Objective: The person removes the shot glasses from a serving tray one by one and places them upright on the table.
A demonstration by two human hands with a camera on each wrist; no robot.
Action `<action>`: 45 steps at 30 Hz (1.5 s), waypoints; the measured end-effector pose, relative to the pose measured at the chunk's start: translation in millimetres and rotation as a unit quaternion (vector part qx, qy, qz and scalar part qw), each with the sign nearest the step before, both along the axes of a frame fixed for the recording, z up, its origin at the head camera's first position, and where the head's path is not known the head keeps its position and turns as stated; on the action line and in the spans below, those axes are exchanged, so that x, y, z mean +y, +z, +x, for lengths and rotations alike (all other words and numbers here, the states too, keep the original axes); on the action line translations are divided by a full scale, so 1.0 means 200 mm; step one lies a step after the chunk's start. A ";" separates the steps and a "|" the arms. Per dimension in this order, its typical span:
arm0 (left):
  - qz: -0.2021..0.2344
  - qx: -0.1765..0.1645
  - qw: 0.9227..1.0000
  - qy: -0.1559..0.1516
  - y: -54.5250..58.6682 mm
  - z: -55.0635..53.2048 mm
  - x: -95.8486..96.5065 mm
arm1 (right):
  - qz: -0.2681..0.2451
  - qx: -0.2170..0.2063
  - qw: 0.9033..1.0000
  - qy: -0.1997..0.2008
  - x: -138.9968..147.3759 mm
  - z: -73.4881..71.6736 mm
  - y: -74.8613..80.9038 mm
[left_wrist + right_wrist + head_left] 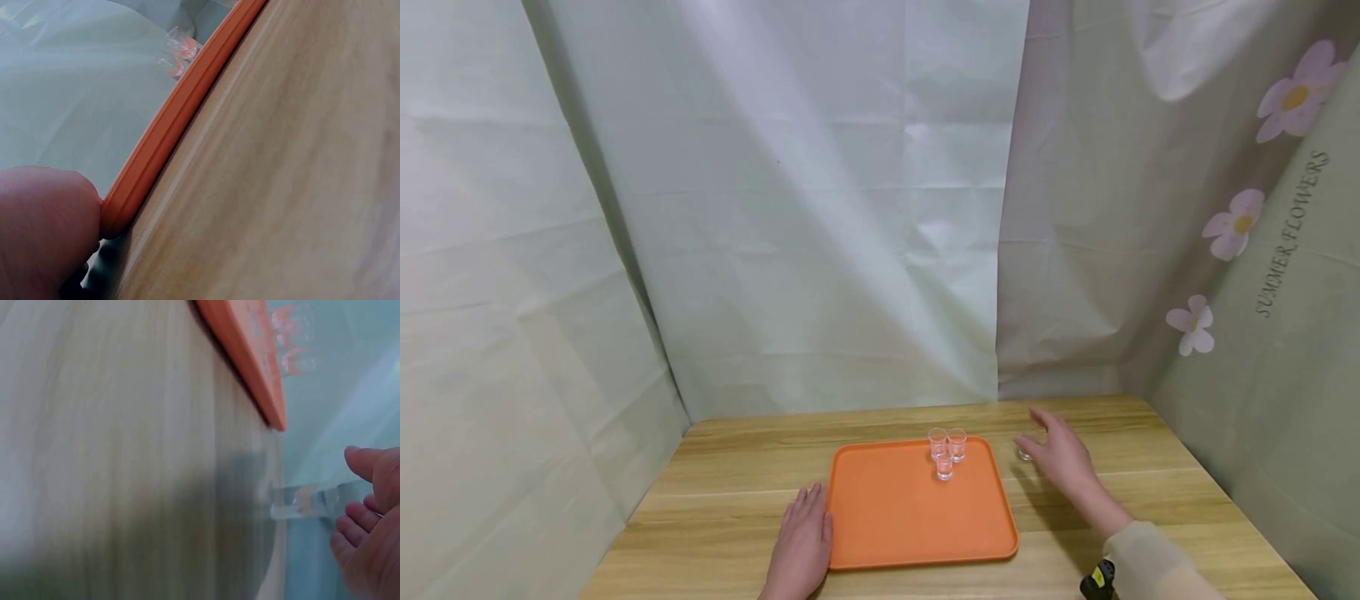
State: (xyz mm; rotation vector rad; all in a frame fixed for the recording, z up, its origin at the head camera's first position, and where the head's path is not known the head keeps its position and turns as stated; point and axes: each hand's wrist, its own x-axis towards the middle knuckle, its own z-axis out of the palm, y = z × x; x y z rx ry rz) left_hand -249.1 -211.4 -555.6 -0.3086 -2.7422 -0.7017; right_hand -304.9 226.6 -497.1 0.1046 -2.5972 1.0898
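An orange tray (917, 508) lies on the wooden table with three small clear shot glasses (944, 468) grouped near its far right corner. My left hand (802, 533) rests beside the tray's left edge, fingers stretched forward; the left wrist view has its thumb side right at the orange rim (169, 125). To the right of the tray, another clear shot glass (300, 501) stands upright on the table. Over it reaches my right hand (1062, 454), thumb and fingers spread apart, covering most of the glass in the head view.
The wooden table (737, 475) extends on both sides of the tray. Pale hanging sheets (820, 250) close off the back and both sides, the right one printed with flowers (1228, 223). A dark band (1097, 579) sits at the right wrist.
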 end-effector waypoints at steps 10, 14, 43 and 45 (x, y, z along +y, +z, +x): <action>0.000 -0.002 1.000 -0.001 0.00 0.00 0.00 | -0.001 0.065 0.997 0.035 -0.15 0.00 0.05; -0.001 -0.005 1.000 0.000 0.00 0.00 0.00 | -0.012 0.049 0.997 0.063 -0.23 0.01 0.06; 0.002 -0.018 1.000 0.005 0.03 0.01 0.02 | -0.089 -0.029 0.992 0.087 -0.42 -0.09 -0.08; 0.003 -0.019 1.000 0.006 0.03 0.01 0.02 | -0.089 -0.035 0.992 0.084 -0.43 -0.10 -0.08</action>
